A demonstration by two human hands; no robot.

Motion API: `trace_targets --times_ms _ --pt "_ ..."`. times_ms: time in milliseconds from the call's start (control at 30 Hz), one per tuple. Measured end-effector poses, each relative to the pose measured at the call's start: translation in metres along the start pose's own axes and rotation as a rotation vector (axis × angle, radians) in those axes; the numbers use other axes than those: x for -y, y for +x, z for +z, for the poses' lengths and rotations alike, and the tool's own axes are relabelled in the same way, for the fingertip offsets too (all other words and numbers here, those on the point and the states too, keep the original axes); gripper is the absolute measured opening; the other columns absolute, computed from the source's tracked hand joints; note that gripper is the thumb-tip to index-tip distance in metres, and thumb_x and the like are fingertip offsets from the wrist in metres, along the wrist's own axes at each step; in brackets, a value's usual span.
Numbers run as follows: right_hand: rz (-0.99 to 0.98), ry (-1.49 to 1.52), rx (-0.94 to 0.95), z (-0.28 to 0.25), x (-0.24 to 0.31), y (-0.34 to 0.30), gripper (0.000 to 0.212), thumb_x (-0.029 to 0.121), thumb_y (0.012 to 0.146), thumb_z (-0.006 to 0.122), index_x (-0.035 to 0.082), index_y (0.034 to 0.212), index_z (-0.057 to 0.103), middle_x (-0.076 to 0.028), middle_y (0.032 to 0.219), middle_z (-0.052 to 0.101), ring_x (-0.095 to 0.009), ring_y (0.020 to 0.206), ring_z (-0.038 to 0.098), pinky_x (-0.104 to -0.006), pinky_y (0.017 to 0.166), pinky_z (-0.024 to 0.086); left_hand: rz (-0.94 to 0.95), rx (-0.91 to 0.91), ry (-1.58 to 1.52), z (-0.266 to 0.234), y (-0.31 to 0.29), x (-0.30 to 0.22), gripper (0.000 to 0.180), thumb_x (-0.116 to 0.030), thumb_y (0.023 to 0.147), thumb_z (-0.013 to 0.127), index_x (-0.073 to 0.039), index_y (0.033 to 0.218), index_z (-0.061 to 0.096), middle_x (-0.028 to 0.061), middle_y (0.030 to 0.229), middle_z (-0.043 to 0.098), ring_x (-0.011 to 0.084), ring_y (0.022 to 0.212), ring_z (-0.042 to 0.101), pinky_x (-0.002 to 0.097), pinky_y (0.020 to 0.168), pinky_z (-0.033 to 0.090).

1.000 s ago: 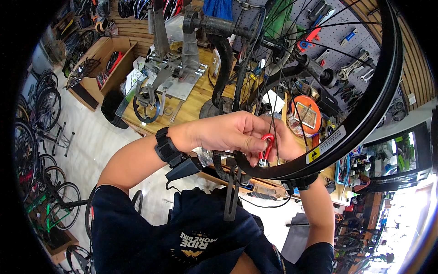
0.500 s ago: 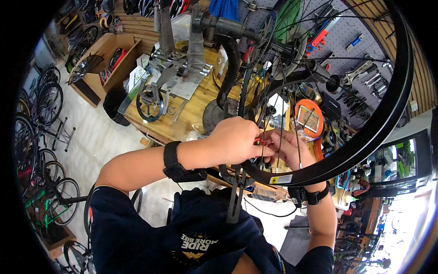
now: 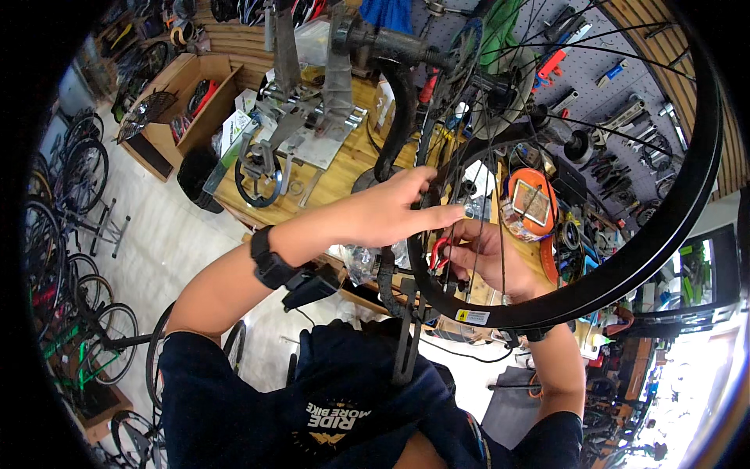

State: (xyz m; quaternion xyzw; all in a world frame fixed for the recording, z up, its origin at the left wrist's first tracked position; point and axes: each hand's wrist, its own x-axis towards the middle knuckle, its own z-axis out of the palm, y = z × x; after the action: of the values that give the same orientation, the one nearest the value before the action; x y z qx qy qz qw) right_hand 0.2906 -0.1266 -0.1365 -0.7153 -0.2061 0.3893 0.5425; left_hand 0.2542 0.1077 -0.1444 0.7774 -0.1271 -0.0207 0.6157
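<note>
A black-rimmed bicycle wheel stands upright in a dark metal truing stand, reaching from the bench toward me. My right hand is behind the spokes near the lower rim. Its thumb and fingers pinch a small red spoke wrench, which sits at the spokes just above the rim. To the left, my left hand is open, thumb and fingers apart, holding nothing I can see. Its thumb tip reaches the spokes; whether it touches one I cannot tell. Spokes cross in front of part of my right hand.
On the wooden bench lies a metal fixture, with an orange round container farther right. Tools hang on the pegboard behind. A cardboard box stands on the floor at left, near several bicycles.
My left hand has opened and drawn back left from the spokes, uncovering the red spoke wrench. The wheel has shifted slightly right in view. My right hand stays by the rim.
</note>
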Motion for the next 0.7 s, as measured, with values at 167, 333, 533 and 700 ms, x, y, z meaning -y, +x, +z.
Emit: trace_targets --times_ms 167,333,533,700 --pt "0.070 -0.487 -0.043 0.010 0.022 0.009 0.043 0.041 0.091 0.068 0.000 0.104 0.064 -0.003 0.079 0.065 -0.014 0.070 0.062 -0.0300 0.064 0.048 -0.003 0.190 -0.086 0.006 0.026 0.016 0.051 -0.034 0.094 0.066 0.002 0.125 0.049 0.0076 0.101 0.059 0.0137 0.095 0.057 0.0288 0.085 0.047" --pt "-0.069 -0.403 -0.060 0.022 0.026 0.030 0.028 0.029 0.094 0.063 0.001 0.096 0.065 0.000 0.073 0.059 -0.008 0.069 0.053 -0.0278 0.062 0.045 -0.094 0.214 -0.180 0.008 0.026 0.016 0.049 -0.034 0.093 0.067 0.002 0.122 0.051 0.0064 0.093 0.060 0.0115 0.084 0.057 0.0270 0.072 0.048" --pt "0.030 -0.406 0.082 0.009 0.031 0.039 0.025 0.032 0.089 0.067 0.008 0.096 0.068 0.001 0.067 0.054 -0.007 0.051 0.047 -0.0273 0.043 0.034 -0.050 0.129 -0.056 0.009 0.025 0.019 0.040 -0.033 0.091 0.070 0.000 0.110 0.057 0.0046 0.089 0.060 0.0108 0.081 0.055 0.0273 0.071 0.047" --pt "0.481 -0.107 0.252 -0.001 0.038 0.046 0.024 0.031 0.091 0.068 0.009 0.099 0.067 0.004 0.062 0.045 -0.007 0.045 0.041 -0.0242 0.039 0.028 -0.021 0.097 -0.010 0.007 0.028 0.021 0.041 -0.035 0.088 0.072 0.000 0.102 0.058 0.0052 0.086 0.061 0.0120 0.078 0.055 0.0283 0.070 0.047"
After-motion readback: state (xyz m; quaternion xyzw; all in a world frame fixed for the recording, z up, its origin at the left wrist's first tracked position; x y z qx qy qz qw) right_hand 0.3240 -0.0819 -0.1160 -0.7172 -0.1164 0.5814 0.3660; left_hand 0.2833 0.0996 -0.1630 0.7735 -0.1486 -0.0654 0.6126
